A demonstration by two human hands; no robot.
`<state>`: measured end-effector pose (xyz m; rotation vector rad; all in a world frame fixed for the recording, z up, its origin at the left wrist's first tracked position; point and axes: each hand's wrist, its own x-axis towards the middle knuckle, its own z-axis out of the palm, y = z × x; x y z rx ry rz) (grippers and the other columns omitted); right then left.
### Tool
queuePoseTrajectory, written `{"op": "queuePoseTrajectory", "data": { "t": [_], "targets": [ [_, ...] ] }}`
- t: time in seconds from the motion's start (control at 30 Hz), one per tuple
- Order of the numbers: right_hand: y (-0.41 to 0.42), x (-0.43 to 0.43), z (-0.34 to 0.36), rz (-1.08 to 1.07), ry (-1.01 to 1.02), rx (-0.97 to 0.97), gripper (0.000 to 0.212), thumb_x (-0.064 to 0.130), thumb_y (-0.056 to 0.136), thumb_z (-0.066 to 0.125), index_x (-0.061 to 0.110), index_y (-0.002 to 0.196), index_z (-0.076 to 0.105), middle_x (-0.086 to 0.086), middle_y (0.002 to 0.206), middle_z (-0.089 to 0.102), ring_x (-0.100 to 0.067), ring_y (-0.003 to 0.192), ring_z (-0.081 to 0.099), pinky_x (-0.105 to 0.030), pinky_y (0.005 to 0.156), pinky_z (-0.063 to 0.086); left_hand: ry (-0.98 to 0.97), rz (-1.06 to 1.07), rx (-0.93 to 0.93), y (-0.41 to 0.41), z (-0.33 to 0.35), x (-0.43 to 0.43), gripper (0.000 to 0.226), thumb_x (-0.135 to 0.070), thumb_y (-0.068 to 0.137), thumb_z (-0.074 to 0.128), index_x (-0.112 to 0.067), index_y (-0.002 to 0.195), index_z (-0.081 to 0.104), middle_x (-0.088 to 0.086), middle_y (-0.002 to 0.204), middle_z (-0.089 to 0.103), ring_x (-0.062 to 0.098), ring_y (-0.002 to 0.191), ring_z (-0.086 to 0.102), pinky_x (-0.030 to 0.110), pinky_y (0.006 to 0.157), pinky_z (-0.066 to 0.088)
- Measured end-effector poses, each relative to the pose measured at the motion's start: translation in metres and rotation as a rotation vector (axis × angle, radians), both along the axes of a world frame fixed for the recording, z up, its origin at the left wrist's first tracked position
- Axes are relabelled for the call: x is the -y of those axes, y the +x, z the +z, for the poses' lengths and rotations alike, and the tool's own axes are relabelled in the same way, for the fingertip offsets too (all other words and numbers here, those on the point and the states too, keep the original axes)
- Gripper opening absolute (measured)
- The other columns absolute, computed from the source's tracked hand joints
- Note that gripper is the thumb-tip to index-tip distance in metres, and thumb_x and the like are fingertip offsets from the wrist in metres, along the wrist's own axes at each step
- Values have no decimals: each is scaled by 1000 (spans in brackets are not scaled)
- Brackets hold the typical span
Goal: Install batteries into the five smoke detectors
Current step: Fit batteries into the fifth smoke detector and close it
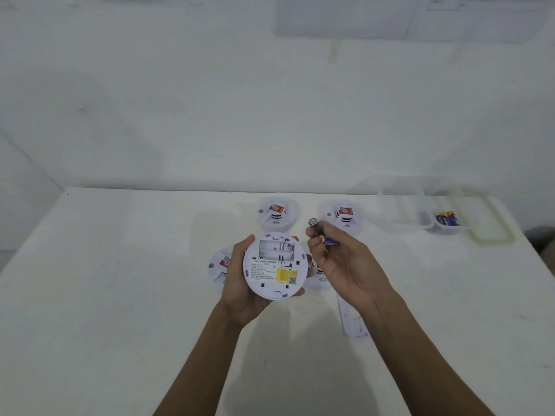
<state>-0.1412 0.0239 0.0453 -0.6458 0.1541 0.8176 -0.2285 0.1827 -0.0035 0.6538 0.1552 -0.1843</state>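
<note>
White table (120,310): four detectors (277,216); fifth detector (274,265), left hand (238,295); batteries (322,235), right hand (345,265).

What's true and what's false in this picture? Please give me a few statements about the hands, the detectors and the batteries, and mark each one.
1. The left hand holds a smoke detector with its back towards the camera. True.
2. That detector's battery compartment is already filled. False: its slots look empty.
3. The right hand grips at least one battery. True.
4. The spare batteries lie loose on the table. False: they sit in a clear container at the far right.
5. No other detectors are on the table. False: more rest there, such as the back detector.
</note>
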Motion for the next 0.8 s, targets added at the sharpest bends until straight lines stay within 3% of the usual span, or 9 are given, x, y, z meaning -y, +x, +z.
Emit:
{"op": "queuePoseTrajectory", "data": {
  "t": [0.17, 0.4, 0.63, 0.7, 0.8],
  "targets": [
    [-6, -6, 3, -20, -115, 174, 16, -5, 84, 55, 5, 94, 61, -16, 90, 64, -21, 73, 57, -24, 63, 52, -14, -30, 16, -5, -2, -8, 74, -59, 60, 75, -13, 117, 67, 20, 119, 64, 39, 105, 63, 50, 85, 51],
    [-16, -12, 11, -18, -309, 322, 24, -14, 85, 45, -1, 91, 65, -14, 84, 67, -21, 72, 56, -29, 66, 48, -27, -5, 19, -7, -7, -15, 71, -57, 57, 78, -13, 112, 69, 17, 115, 67, 38, 101, 64, 51, 81, 54],
    [-18, -14, 13, -86, -312, 299, 15, -5, 87, 59, 7, 97, 57, -25, 92, 61, -17, 54, 46, -26, 56, 47, -75, -23, 28, -7, -12, -17, 73, -55, 59, 79, -12, 116, 67, 19, 118, 65, 37, 102, 64, 50, 79, 54],
    [-20, -13, 12, -112, -390, 378, 14, 0, 86, 63, 9, 95, 57, -27, 89, 58, -16, 51, 43, -27, 56, 44, -96, -20, 7, -7, -14, -17, 79, -54, 55, 82, -10, 118, 65, 21, 120, 62, 39, 101, 63, 51, 78, 54],
    [-24, -13, 12, -169, -592, 571, 12, 10, 83, 70, 12, 89, 60, -15, 71, 56, -15, 51, 41, -28, 57, 42, -122, -10, -11, -8, -18, -16, 85, -53, 53, 83, -8, 123, 61, 24, 124, 59, 42, 103, 61, 53, 78, 53]
  ]
}}
